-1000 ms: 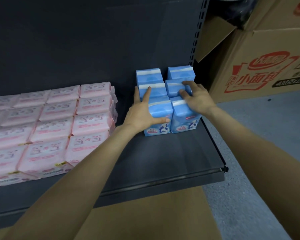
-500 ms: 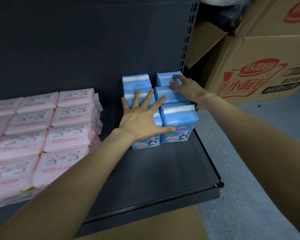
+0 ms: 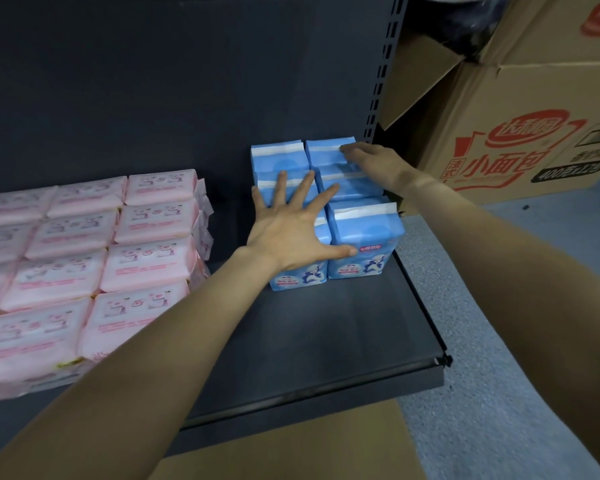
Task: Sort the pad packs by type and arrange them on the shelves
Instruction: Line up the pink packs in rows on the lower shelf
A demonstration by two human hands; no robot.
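Dark shelf, pink packs left, blue packs right – upright

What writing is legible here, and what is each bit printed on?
"小面包": large red characters on the cardboard box.
"400": start of that box's black label; the rest is blurred.
Red oval logo above: unreadable.
Blue pad packs: red tag and front print too blurred.
Pink pad packs: print too blurred.

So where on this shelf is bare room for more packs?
Bare shelf lies in front of the blue packs, up to the front edge. A narrow gap separates them from the pink packs. The right rear corner is crowded with both hands.
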